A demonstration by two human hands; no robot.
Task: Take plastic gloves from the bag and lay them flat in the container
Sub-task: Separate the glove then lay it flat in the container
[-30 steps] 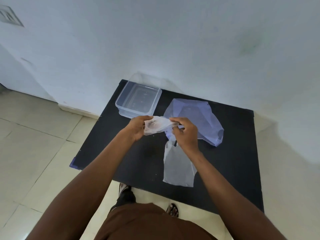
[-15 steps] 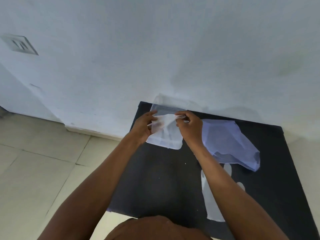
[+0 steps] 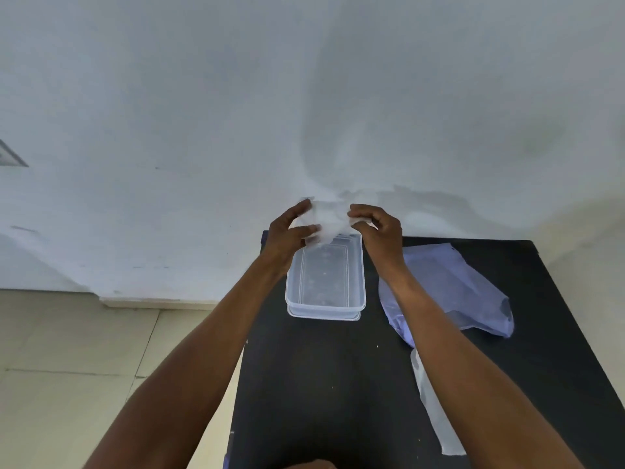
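While held above the far end of the container (image 3: 325,282), a crumpled plastic glove (image 3: 326,220) is pinched between the left hand (image 3: 291,233) and right hand (image 3: 378,231), fingers closed on its edges. The container is seen on the black worktop (image 3: 321,384), bag (image 3: 449,289) beside it at right, another glove (image 3: 434,411) lying flat nearer.

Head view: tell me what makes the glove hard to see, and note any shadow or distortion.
Head view: the translucent glove, held between the left hand and right hand, fades into the pale wall behind it and looks motion-blurred; soft shadows fall on the wall above and right of the hands; the clear container shows faint glare along its rim; the wide lens stretches the forearms and splays the black table.
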